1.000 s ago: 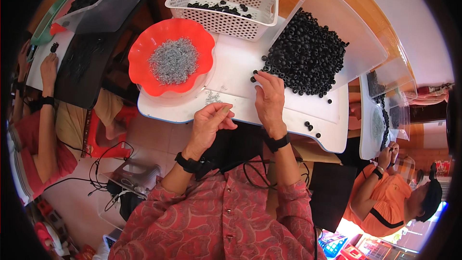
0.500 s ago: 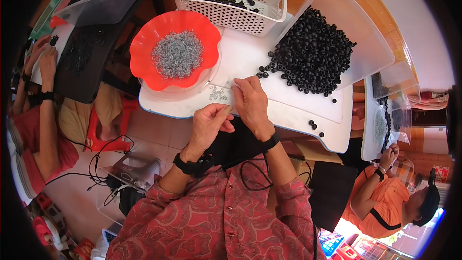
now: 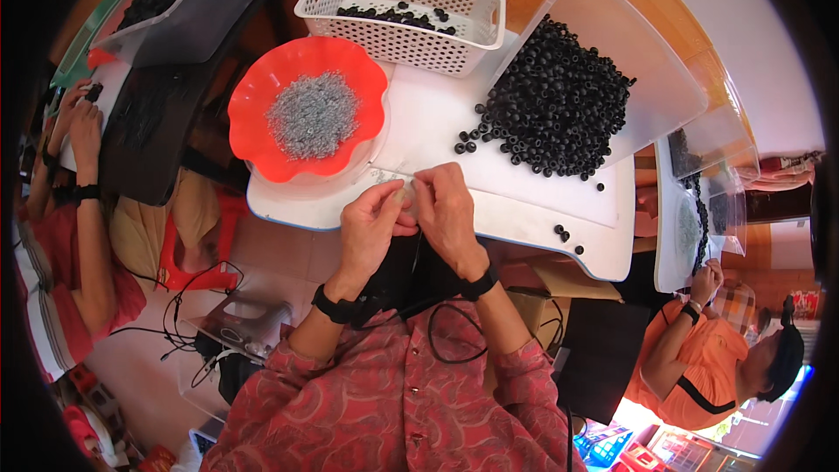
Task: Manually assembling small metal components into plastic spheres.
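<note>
Orange-red bowl (image 3: 262, 135) of grey bits (image 3: 313, 114), black rings (image 3: 559, 109), white basket (image 3: 404, 13).

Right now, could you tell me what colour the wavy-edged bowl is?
The bowl is bright orange-red, clearest in the head view.

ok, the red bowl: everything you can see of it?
The red bowl is glossy, plastic-looking, round with a wavy scalloped rim. It sits upright at the left end of the white tray, overhanging its edge a little, and holds a heap of small grey metal pieces in its middle. The white perforated basket stands just behind it. No hand touches it.
</note>
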Tool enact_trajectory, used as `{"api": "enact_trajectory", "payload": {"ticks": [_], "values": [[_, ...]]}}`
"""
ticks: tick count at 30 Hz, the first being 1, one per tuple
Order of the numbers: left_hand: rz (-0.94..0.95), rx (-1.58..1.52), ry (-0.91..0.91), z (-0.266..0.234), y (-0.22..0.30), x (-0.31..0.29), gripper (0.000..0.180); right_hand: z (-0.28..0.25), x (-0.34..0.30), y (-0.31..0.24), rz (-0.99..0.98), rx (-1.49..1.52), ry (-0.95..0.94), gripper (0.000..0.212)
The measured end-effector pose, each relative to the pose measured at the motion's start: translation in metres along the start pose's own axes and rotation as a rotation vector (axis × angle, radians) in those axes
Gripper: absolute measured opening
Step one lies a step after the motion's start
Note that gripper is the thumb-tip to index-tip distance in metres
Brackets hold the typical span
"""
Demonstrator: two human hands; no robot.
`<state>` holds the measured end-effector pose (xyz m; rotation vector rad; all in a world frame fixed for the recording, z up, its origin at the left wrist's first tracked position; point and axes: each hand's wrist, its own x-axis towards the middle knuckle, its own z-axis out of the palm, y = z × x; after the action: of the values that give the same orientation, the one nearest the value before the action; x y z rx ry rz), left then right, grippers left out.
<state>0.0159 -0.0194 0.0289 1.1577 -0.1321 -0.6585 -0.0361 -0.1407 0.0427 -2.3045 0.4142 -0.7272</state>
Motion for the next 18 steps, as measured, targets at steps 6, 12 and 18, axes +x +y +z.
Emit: {"api": "enact_trajectory", "payload": {"ticks": [6, 12, 18], "values": [[-0.009, 0.029, -0.067, 0.003, -0.001, 0.003, 0.019, -0.010, -0.020, -0.013, -0.065, 0.094, 0.008, 0.012], [-0.061, 0.049, -0.103, 0.011, 0.003, -0.002, 0.019, -0.023, -0.030, -0.018, 0.049, 0.199, 0.068, 0.012], [-0.065, -0.026, -0.164, 0.032, -0.001, 0.000, 0.026, -0.033, -0.035, -0.007, 0.078, 0.255, 0.158, 0.012]]}}
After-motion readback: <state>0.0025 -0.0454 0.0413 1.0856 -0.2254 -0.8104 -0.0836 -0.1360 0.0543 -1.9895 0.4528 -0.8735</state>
